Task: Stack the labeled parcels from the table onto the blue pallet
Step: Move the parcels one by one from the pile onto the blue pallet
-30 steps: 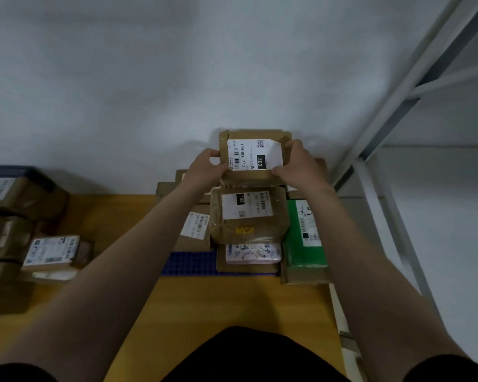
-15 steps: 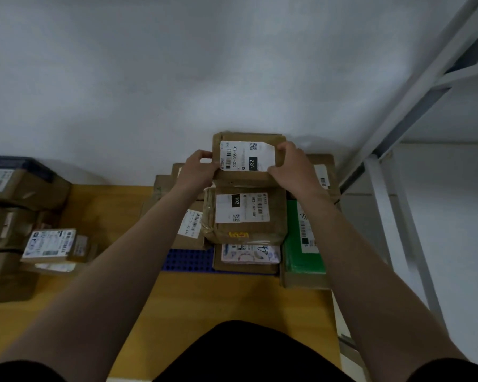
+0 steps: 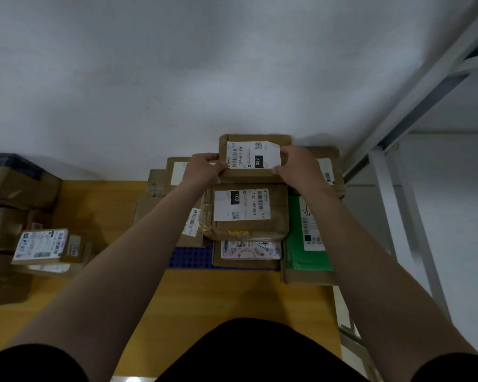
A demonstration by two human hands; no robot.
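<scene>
Both hands hold a brown parcel labelled 032 [image 3: 253, 157] at the back of the stack, against the wall. My left hand [image 3: 203, 168] grips its left edge and my right hand [image 3: 298, 168] its right edge. Just in front of it lies a brown parcel labelled 102 [image 3: 246, 213], on top of a parcel with a patterned label [image 3: 250, 250]. A green parcel [image 3: 308, 238] lies to the right on a brown box. More brown parcels sit left of the stack under my left arm. A strip of the blue pallet [image 3: 191, 256] shows beneath them.
Several labelled brown parcels [image 3: 40, 245] stand at the left of the yellow table [image 3: 218, 296]. A white wall rises right behind the stack. A grey metal rack frame [image 3: 398, 188] stands to the right, past the table's edge.
The 032 parcel has stayed between both hands and come down level onto the back of the stack. The view has shifted slightly.
</scene>
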